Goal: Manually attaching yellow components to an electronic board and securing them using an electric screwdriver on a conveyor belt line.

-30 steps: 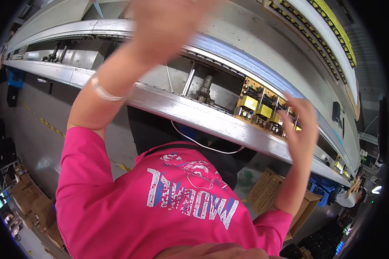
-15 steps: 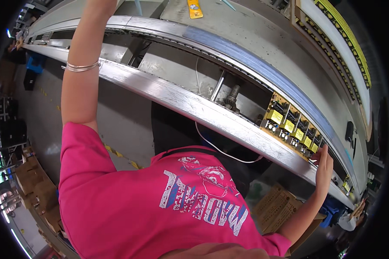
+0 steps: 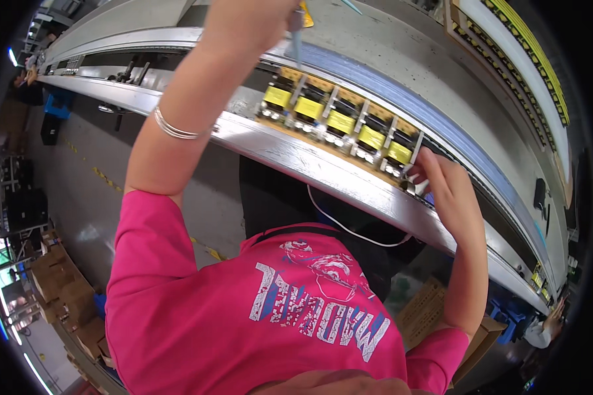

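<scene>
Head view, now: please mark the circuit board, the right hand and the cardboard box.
Circuit board [image 3: 340,122]: head view, on its middle yellow block.
Right hand [image 3: 451,187]: head view, on the back of the hand.
Cardboard box [image 3: 425,308]: head view, on its brown flap.

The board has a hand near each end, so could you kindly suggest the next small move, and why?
I would perhaps steady the board with the right hand, since that hand is at its right end, while the left hand holds a blue tool pointing toward the opposite end.
</scene>
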The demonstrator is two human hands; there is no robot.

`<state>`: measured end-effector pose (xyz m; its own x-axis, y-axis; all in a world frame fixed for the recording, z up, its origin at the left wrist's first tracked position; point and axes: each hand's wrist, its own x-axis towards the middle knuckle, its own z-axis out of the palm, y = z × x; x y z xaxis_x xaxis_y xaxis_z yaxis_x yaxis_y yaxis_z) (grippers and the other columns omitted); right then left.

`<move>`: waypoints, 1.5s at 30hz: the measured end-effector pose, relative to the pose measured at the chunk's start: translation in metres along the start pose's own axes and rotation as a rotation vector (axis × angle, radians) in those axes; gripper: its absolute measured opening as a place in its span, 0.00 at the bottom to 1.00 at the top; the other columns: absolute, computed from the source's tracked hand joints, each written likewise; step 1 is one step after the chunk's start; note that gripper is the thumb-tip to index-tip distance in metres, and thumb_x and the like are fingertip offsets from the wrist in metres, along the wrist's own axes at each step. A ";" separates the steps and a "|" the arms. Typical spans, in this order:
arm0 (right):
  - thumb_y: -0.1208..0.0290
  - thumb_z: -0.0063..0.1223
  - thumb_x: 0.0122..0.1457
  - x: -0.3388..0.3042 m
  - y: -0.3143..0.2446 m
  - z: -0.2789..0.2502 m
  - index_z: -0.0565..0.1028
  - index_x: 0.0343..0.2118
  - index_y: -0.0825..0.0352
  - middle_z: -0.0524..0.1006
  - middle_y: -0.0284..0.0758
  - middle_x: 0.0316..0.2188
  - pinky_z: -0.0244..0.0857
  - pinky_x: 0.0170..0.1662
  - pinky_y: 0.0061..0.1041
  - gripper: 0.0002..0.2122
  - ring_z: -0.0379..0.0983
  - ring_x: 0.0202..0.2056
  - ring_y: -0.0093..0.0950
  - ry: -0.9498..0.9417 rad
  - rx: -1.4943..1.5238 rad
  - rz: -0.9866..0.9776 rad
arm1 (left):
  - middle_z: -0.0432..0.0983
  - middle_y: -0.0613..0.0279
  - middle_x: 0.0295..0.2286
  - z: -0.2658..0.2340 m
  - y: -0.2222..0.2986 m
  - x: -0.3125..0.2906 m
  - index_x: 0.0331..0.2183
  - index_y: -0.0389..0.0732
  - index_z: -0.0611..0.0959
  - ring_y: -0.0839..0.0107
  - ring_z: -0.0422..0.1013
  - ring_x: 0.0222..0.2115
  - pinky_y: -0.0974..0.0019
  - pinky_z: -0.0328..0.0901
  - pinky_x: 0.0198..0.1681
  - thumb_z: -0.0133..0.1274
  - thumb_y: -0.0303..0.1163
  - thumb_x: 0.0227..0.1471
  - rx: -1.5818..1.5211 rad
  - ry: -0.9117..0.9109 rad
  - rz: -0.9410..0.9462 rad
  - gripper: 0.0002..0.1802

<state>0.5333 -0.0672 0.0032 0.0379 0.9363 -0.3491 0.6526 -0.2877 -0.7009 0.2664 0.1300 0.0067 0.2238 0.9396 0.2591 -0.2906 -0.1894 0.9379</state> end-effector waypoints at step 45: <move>0.55 0.48 0.69 0.056 -0.041 0.022 0.82 0.29 0.75 0.75 0.34 0.19 0.61 0.29 0.18 0.24 0.67 0.23 0.21 0.226 0.280 -0.296 | 0.62 0.75 0.14 0.018 -0.015 -0.008 0.40 0.41 0.73 0.84 0.54 0.09 0.78 0.51 0.11 0.53 0.38 0.65 -0.087 -0.016 -0.015 0.11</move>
<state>0.4925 -0.0075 -0.0013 0.0647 0.9978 0.0142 0.4323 -0.0152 -0.9016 0.2857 0.1205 -0.0054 0.2437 0.9373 0.2490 -0.3667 -0.1487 0.9184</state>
